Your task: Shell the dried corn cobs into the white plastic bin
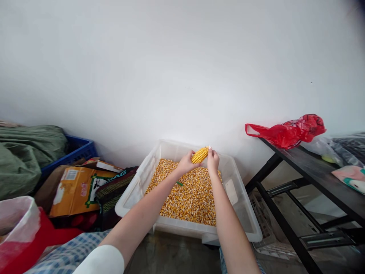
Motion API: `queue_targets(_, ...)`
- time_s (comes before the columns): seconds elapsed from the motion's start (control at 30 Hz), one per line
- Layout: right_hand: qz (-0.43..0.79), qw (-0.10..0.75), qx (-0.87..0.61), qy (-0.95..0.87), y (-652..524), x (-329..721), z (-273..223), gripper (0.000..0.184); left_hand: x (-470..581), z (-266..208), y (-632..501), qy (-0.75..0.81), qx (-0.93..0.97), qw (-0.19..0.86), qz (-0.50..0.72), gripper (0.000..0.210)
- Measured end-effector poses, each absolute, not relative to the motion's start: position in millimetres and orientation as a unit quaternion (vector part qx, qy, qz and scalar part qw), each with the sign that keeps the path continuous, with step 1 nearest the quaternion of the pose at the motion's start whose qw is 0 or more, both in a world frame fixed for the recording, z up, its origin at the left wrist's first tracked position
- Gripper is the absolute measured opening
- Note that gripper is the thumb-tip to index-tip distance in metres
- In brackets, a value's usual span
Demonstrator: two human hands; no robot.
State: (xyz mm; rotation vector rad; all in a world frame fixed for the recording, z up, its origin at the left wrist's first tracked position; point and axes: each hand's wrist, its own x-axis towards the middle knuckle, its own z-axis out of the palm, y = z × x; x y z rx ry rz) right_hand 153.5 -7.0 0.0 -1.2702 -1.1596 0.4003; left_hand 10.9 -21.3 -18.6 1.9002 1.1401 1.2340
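1. Head view: both bare forearms reach forward over a clear plastic bin (242, 213) that sits on the floor against a white wall (171, 68).
2. The left hand (186, 163) is closed around the left end of a yellow cob (200, 155), fingers curled under it.
3. The right hand (212, 160) grips the right end of the cob, fingertips on top, back of the hand facing the camera.
4. The cob is held between the two hands, tilted with its right end higher, above the far half of the bin. It is covered in kernels on the side that shows.
5. Loose kernels (188, 198) fill the bin's floor in a layer, piled more to the left and middle; the right part of the floor is bare plastic.
6. A small green bit (179, 183) lies on the kernels just beside the left wrist.
7. Left of the bin a dark mesh bag (114, 190) touches its wall, with an orange carton (76, 190) next to it.
8. Farther left a blue crate (76, 150) stands by the wall, with green cloth (28, 156) heaped beside and over it.
9. At the lower left corner sits a red bag (42, 236) with a pale plastic liner (17, 220).
10. To the right stands a black table (313, 171), well apart from the hands. A red plastic bag (291, 131) lies on its near end, with clear and dark plastic wraps (342, 146) behind.
11. A white grid crate (262, 213) rests under the table, just beside the bin.
12. Blue checked cloth (62, 255) shows at the bottom edge, below the left arm.
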Motion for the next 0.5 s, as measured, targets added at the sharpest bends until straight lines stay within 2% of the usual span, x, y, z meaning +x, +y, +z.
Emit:
queue_targets(0.07,0.105,0.612,-0.57,-0.539,-7.2,153.8,0.2,0.037,10.8,-16.4,-24.3,0.454,0.728,0.23,0.459,0.053)
queue_targets(0.2,0.053,0.597,-0.582,-0.55,-8.5,151.1,2.8,0.036,14.3,-13.9,-27.8,0.487,0.728,0.158,0.455,0.052)
queue_targets(0.33,0.05,0.65,-0.569,-0.502,-11.0,148.9,9.5,0.035,17.2,-13.9,-26.9,0.512,0.711,0.121,0.466,0.053)
queue_targets(0.5,0.117,0.722,-0.535,-0.424,-7.1,150.7,7.4,0.038,12.7,-17.4,-21.4,0.532,0.685,0.119,0.484,0.053)
